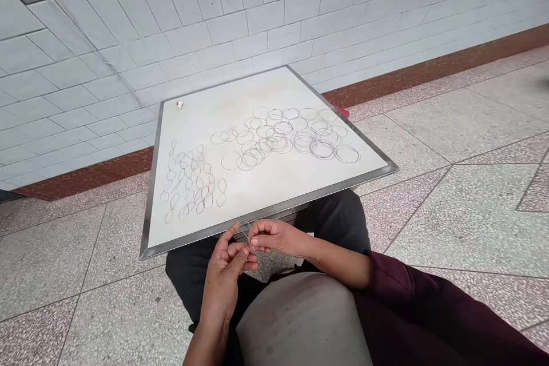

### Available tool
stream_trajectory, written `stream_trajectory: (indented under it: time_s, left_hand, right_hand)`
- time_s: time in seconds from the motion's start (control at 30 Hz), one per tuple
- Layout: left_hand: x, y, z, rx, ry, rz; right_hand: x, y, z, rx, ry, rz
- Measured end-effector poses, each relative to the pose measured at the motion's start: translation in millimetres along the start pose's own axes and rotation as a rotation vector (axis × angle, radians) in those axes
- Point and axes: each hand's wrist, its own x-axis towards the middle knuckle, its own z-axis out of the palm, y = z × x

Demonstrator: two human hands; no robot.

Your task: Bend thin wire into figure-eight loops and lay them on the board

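Nearest me is the person's grey shirt (304,320); dark trousers (338,217) run under the near edge of the worktop (206,97); just off that edge, over the lap, is a thin loop (250,230), its crossing pinched by both hands; the step looks like twisting it, and the next move seems to call for a steady pinch; the left hand (229,260) rises from below, thumb on curled fingers, index raised; the right hand (277,237) comes in sideways, thumb and index closed; figure-eight loops (205,197) lie along the left edge, round loops (321,150) towards the right.
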Motion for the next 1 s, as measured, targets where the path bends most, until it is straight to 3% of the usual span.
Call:
stream_trajectory:
  time_s: [0.27,0.7,1.0]
  left_hand:
    - [1.9,0.4,-0.9,-0.047,0.019,-0.069]
    - [3.6,-4.7,-2.1,0.067,0.111,0.103]
    - [2.6,-6.1,-2.1,0.023,0.11,0.104]
  right_hand:
    - [-0.5,2.2,0.9,-0.016,-0.002,-0.021]
    - [-3.0,-2.4,3.1,-0.111,-0.014,-0.064]
    - [-2.9,1.8,11.0,-0.054,0.027,-0.082]
